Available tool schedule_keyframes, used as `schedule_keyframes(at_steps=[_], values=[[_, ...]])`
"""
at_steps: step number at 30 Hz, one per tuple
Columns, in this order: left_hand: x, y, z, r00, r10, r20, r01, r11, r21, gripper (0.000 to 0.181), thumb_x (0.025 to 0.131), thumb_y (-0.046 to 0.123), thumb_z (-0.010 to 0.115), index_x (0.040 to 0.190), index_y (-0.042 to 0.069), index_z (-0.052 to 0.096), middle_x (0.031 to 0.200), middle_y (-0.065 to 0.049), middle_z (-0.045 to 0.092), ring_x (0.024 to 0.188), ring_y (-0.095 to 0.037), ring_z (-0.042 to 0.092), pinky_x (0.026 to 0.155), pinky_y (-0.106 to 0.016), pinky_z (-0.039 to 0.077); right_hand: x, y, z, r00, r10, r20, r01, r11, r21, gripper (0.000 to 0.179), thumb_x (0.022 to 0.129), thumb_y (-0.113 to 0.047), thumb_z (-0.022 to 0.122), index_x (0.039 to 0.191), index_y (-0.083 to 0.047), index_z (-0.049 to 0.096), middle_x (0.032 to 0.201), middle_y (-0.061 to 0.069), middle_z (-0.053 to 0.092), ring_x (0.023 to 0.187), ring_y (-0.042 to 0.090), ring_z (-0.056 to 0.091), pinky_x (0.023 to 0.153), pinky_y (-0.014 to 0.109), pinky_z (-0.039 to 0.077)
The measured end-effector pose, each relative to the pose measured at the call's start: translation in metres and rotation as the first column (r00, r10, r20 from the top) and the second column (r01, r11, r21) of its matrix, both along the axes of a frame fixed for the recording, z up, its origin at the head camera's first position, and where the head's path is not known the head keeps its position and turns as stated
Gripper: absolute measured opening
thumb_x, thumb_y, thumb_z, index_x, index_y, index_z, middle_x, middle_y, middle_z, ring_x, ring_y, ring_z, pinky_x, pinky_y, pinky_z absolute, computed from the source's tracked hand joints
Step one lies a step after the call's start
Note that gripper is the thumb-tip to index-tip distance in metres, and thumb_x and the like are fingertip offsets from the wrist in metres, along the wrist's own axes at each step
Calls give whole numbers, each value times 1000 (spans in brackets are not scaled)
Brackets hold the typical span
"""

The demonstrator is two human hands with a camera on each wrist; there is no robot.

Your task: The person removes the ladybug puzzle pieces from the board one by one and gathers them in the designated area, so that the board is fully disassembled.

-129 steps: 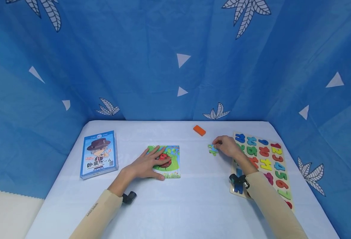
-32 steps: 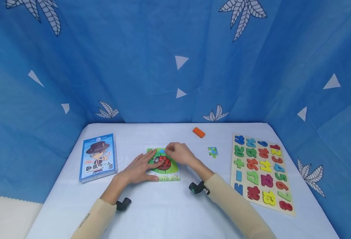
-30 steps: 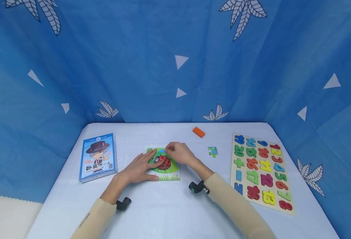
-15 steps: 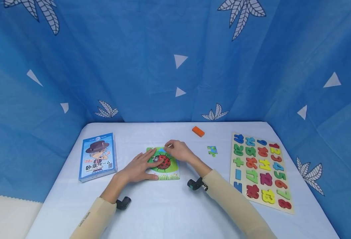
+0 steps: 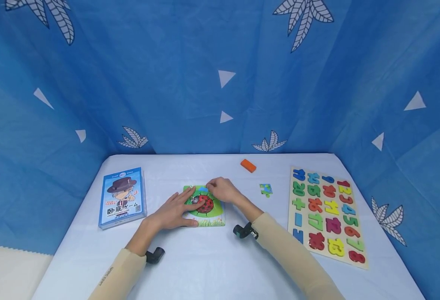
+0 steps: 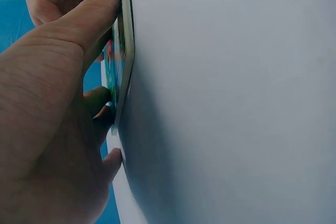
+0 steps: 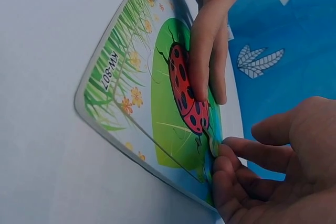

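Observation:
A square ladybug jigsaw puzzle [image 5: 211,222] lies in its thin tray on the table. My left hand [image 5: 172,211] rests spread across its left side, fingers over the picture and thumb near the lower edge. At the upper right part of the puzzle, my right hand [image 5: 224,190] pinches a puzzle piece between thumb and fingertips. In the right wrist view that puzzle piece [image 7: 212,144] shows a tilted edge, raised from the picture; the fingers hide most of it. A loose green-and-blue jigsaw piece [image 5: 266,189] lies on the table to the right.
A blue boxed card game [image 5: 123,198] stands at the left. An orange block [image 5: 248,165] lies near the back edge. On the right is a wooden number board [image 5: 328,216] with coloured numerals. Blue curtains [image 5: 220,83] enclose the back and sides.
Over four seconds ago my right hand was at the loose piece on the right; it has since moved left to the puzzle's upper right. The left hand stays on the puzzle.

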State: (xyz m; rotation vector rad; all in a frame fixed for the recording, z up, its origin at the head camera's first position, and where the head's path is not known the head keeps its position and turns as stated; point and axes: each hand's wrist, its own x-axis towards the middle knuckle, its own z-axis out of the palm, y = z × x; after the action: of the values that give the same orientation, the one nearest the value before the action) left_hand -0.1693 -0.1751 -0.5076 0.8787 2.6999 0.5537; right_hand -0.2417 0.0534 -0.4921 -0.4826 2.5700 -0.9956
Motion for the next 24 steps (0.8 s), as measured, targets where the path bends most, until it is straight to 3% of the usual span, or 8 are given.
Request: schedule_keyframes(at_steps=[7,24], values=[[-2,-1,-1,1000,-5,-1,5,1000,-13,74,88,62,66,152,31,46,169,-13,10,155,-34,9,121,-64,13,2,-1,3,1000,24,-10,-24,1000,10,37,105,-28,49,123,-4,70,117,8,72,105,19,66,91,38,54],[-4,0,0,1000,-3,-1,3,999,-42,75,87,64,66,152,33,45,169,-13,10,155,-34,9,120,-64,15,0,-1,5,999,36,13,-36,999,-3,36,104,-29,54,122,-4,70,113,7,73,100,17,66,87,36,55]])
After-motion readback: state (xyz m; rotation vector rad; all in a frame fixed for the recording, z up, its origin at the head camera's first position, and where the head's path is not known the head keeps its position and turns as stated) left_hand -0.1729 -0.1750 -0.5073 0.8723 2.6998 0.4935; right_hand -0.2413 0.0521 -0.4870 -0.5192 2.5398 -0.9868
